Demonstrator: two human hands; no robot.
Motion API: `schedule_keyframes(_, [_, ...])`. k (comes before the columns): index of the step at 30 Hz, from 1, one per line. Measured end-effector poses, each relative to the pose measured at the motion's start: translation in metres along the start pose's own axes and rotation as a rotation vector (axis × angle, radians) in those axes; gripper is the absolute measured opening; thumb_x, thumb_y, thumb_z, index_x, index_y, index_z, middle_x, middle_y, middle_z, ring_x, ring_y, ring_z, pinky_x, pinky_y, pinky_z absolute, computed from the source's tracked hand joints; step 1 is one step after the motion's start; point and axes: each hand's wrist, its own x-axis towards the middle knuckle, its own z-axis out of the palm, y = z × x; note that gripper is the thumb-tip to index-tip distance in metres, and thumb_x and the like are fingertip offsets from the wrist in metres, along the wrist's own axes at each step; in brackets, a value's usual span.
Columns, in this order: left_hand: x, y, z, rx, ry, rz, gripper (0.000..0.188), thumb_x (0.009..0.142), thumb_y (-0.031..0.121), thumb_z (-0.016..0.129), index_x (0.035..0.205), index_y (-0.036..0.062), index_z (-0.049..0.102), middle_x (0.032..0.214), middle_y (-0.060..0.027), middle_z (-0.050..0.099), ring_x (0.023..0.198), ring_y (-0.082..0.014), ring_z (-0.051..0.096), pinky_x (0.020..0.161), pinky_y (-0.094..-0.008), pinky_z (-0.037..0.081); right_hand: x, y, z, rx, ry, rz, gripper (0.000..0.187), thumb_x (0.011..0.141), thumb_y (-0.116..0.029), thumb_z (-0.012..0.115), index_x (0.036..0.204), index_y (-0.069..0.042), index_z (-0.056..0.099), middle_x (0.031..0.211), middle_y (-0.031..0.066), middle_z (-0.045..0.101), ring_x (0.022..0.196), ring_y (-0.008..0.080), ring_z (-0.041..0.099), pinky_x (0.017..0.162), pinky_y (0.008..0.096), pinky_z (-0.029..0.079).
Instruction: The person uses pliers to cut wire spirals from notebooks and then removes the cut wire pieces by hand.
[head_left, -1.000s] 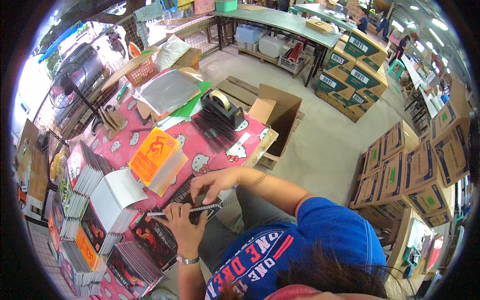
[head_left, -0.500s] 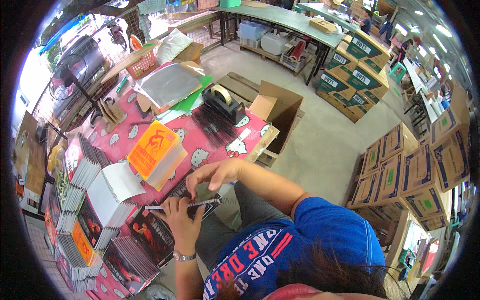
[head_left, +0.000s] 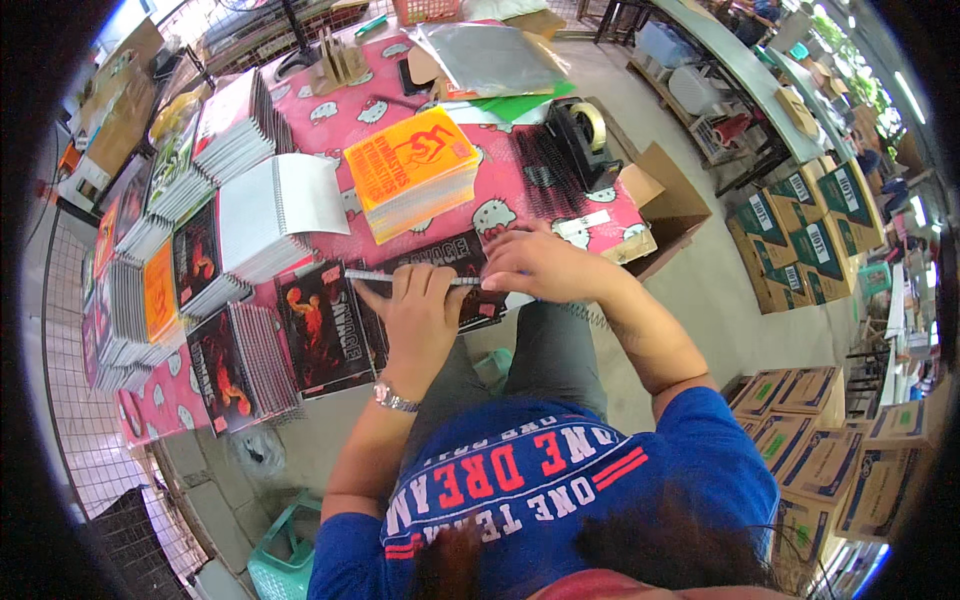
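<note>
My left hand (head_left: 425,305) grips a thin notebook (head_left: 365,275) held edge-up at the table's near side, with its punched spine facing up. At the spine's right end is my right hand (head_left: 540,265), its thumb and fingertips closed around a dark spiral coil (head_left: 590,314). The loose length of coil trails below my right forearm. The notebook's covers are mostly hidden by my left hand. Under and beside it lie dark-covered notebooks (head_left: 320,340) with a flame-coloured figure. Just beyond my hands, a stack of orange-covered books (head_left: 412,165) stands on the pink patterned tablecloth (head_left: 320,150).
Spiral notebook stacks (head_left: 115,290) crowd the table's left. A tape dispenser (head_left: 585,145), a pile of black coils (head_left: 548,165) and plastic sheets (head_left: 490,60) lie at the far right. An open carton (head_left: 665,205) adjoins the right edge. A green stool (head_left: 285,550) stands lower left.
My view has turned, so the table sits more squarely ahead. My right hand has come down from above the notebook to its right end. My left hand keeps its grip.
</note>
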Motion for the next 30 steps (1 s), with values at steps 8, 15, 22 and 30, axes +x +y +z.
schedule_keyframes(8, [0.0,-0.001,0.001,0.009,0.065,-0.069,0.02,0.085,0.026,0.071,0.101,0.0144,0.065,0.101,0.0005,0.062,0.106,-0.0224,0.055,0.105,-0.0759,0.012,0.0,-0.04,0.014,-0.498,0.246,-0.048,0.026,0.076,-0.022,0.074,0.097,-0.01,0.064,0.097,0.0083,0.062,0.104,0.0269,0.058,0.095,0.0465,0.039])
schedule_keyframes(15, [0.0,0.001,-0.005,-0.005,0.011,-0.108,0.023,0.084,0.025,0.071,0.104,0.0158,0.064,0.104,-0.0001,0.06,0.109,-0.024,0.054,0.105,-0.0774,0.009,0.004,-0.046,0.027,-0.441,0.296,-0.026,0.024,0.089,-0.024,0.065,0.106,-0.008,0.069,0.092,0.0108,0.066,0.097,0.0303,0.06,0.095,0.0431,0.04])
schedule_keyframes(22, [-0.004,-0.01,-0.006,-0.076,-0.014,0.067,0.017,0.088,0.027,0.067,0.104,0.0205,0.063,0.097,-0.0001,0.055,0.108,-0.0246,0.051,0.106,-0.0754,0.01,0.021,0.025,-0.03,0.161,0.008,0.478,0.039,0.093,-0.039,0.06,0.109,-0.006,0.069,0.093,0.0155,0.069,0.098,0.032,0.064,0.085,0.0448,0.049])
schedule_keyframes(30, [-0.002,-0.012,-0.009,-0.151,0.001,0.086,0.018,0.087,0.03,0.068,0.099,0.0177,0.063,0.099,-0.0003,0.056,0.109,-0.0272,0.051,0.105,-0.0697,0.016,-0.004,0.091,0.091,-0.658,0.242,0.436,0.051,0.072,-0.041,0.078,0.108,-0.005,0.069,0.122,0.0216,0.06,0.125,0.0481,0.045,0.106,0.0531,0.04])
